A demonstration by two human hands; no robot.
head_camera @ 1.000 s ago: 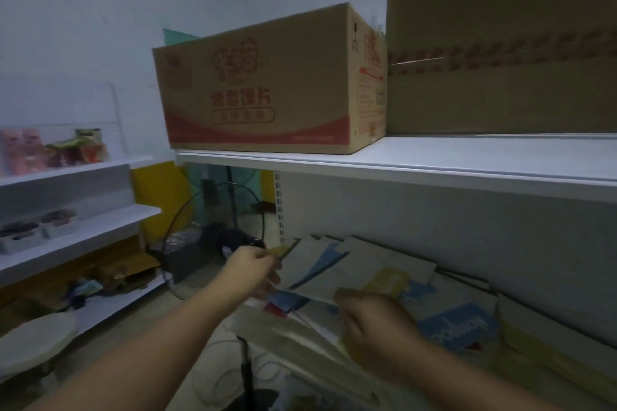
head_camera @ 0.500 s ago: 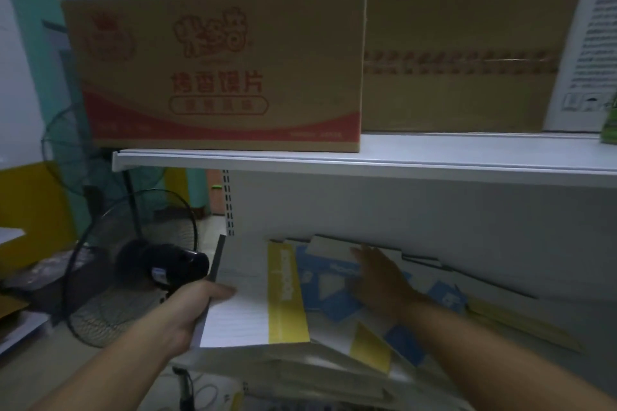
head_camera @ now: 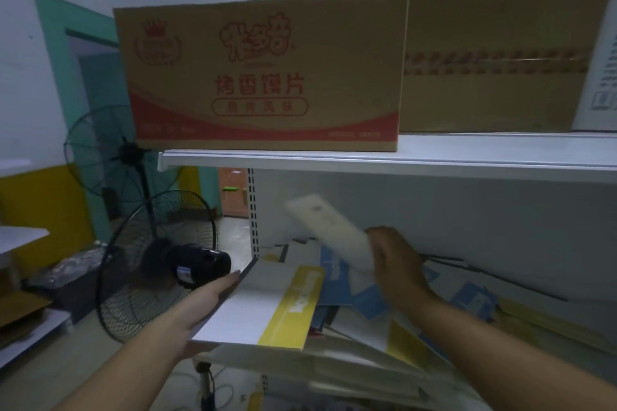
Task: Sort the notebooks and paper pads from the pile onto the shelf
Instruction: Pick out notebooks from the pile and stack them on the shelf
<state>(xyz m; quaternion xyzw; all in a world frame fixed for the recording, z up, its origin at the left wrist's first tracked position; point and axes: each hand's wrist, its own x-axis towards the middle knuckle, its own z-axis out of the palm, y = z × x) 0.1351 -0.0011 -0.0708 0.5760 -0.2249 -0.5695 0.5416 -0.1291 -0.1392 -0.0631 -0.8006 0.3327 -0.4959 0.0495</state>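
Dimly, left hand (head_camera: 197, 307) holds yellow-edged pad (head_camera: 267, 310), fingers hidden; right hand (head_camera: 397, 264) grips blurred pad (head_camera: 324, 223)

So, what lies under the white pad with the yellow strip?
Under the white pad, blue-and-white notebooks and a pale cover stick out; anything lower is hidden.

Shop stockrm, metal shelving (head_camera: 367, 158), goods cartons (head_camera: 263, 70), stacked fans (head_camera: 157, 264)

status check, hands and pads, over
left hand holds yellow-striped pad over shelf edge. right hand grips blurred white pad above pile. loose pile crowds the shelf.
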